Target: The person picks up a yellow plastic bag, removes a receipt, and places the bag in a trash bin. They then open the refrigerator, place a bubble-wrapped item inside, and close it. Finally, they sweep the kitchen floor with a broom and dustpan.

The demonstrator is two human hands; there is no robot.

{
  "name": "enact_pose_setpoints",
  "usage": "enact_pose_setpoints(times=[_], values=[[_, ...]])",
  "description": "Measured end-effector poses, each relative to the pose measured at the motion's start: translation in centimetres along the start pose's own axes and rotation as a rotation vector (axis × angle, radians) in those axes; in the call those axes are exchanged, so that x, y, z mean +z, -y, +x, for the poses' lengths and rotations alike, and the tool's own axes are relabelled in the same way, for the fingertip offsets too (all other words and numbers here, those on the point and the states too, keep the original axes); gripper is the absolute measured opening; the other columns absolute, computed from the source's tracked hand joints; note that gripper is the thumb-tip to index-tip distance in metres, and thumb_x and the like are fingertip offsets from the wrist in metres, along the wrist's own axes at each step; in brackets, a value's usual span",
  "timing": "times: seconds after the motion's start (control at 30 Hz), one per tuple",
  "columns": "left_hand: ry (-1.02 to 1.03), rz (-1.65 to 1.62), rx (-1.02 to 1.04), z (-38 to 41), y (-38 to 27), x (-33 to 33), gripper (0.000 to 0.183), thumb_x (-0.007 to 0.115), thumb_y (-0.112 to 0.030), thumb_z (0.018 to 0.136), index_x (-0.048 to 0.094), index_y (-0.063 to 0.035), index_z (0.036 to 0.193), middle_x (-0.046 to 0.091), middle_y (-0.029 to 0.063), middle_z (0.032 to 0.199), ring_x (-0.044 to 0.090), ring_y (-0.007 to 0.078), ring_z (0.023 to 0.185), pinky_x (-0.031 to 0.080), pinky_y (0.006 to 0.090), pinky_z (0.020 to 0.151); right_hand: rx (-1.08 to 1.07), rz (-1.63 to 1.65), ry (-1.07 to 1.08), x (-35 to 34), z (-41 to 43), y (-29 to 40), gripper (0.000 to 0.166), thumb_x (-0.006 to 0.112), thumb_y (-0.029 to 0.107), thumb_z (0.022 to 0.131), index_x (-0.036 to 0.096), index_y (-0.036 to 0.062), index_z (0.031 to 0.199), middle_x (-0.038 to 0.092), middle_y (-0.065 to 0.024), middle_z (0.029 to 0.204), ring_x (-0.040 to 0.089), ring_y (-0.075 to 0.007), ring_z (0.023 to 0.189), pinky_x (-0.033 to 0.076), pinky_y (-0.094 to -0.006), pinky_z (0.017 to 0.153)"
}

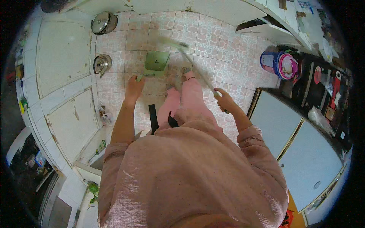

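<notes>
My left hand (135,86) is closed round the handle of a green plastic dustpan (157,61), which lies low over the tiled floor ahead of my feet. Small dark bits show in its pan. In my right hand (225,99) is the pole of a broom (199,68), slanting forward and to the left. The broom's pale green head, blurred, is beyond the dustpan and slightly right of it, with a dark clump at its right end. Whether the bristles touch the floor I cannot tell.
A lidded metal pot (104,23) and a metal kettle (102,64) stand by the left cabinets. Plastic bags (105,114) lie nearer on that side. At right are a blue bucket (269,64) with a pink one against it, an open cabinet door (269,32) and a pale blue two-door cabinet (276,119).
</notes>
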State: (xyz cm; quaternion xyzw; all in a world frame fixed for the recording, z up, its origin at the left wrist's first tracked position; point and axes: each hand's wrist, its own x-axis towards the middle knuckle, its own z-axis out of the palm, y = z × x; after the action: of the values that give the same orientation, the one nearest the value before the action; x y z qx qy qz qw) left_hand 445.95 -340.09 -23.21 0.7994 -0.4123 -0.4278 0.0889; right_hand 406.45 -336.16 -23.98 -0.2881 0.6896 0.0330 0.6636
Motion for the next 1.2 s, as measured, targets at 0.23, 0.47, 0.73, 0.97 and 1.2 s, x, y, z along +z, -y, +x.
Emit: enact_pose_setpoints(times=[0.23, 0.47, 0.73, 0.97, 1.2], values=[[0.101, 0.130, 0.047, -0.9, -0.9, 0.2, 0.041, 0.060, -0.034, 0.078, 0.058, 0.0028, 0.097, 0.061, 0.0224, 0.084, 0.060, 0.0350, 0.078, 0.045, 0.0416, 0.067, -0.191, 0.076, -0.385, -7.2, 17.6, -0.1, 0.033, 0.045, 0.018, 0.082, 0.051, -0.0018, 0.107, 0.055, -0.0136, 0.055, 0.053, -0.0238, 0.040, 0.043, -0.0375, 0.042], [0.114, 0.294, 0.262, 1.1, -3.3, 2.1, 0.051, 0.060, -0.037, 0.078, 0.057, 0.0084, 0.101, 0.058, 0.0283, 0.100, 0.056, 0.0393, 0.096, 0.044, 0.0413, 0.081, -0.083, -0.135, -0.269, 6.3, 16.2, -2.6, 0.057, 0.049, 0.013, 0.081, 0.026, 0.0112, 0.134, 0.056, -0.0213, 0.071, 0.057, -0.0289, 0.058, 0.048, -0.0430, 0.057], [0.187, 0.186, 0.085, 2.8, -5.1, 1.6, 0.051, 0.059, -0.036, 0.080, 0.053, 0.0054, 0.109, 0.061, 0.0199, 0.092, 0.061, 0.0262, 0.074, 0.047, 0.0378, 0.064, -0.041, 0.058, -0.089, 10.6, -1.7, -6.8, 0.043, 0.052, 0.023, 0.084, 0.044, 0.0206, 0.127, 0.052, -0.0099, 0.060, 0.049, -0.0171, 0.045, 0.040, -0.0342, 0.038], [0.110, 0.191, 0.265, 3.2, -1.5, 4.8, 0.048, 0.060, -0.037, 0.078, 0.055, 0.0060, 0.098, 0.061, 0.0228, 0.084, 0.059, 0.0348, 0.076, 0.045, 0.0400, 0.067, 0.106, 0.645, -0.257, 2.9, -3.6, -12.2, 0.039, 0.051, 0.020, 0.088, 0.044, 0.0196, 0.126, 0.047, -0.0051, 0.056, 0.043, -0.0141, 0.040, 0.035, -0.0306, 0.035], [0.189, 0.477, 0.521, 1.1, -12.1, 9.0, 0.034, 0.062, -0.031, 0.079, 0.057, 0.0017, 0.089, 0.059, 0.0242, 0.078, 0.058, 0.0394, 0.075, 0.045, 0.0404, 0.066, -0.001, 0.803, -0.595, -13.3, 2.3, -16.8, 0.042, 0.049, 0.017, 0.085, 0.042, 0.0083, 0.125, 0.050, -0.0118, 0.059, 0.047, -0.0176, 0.040, 0.039, -0.0333, 0.035]])
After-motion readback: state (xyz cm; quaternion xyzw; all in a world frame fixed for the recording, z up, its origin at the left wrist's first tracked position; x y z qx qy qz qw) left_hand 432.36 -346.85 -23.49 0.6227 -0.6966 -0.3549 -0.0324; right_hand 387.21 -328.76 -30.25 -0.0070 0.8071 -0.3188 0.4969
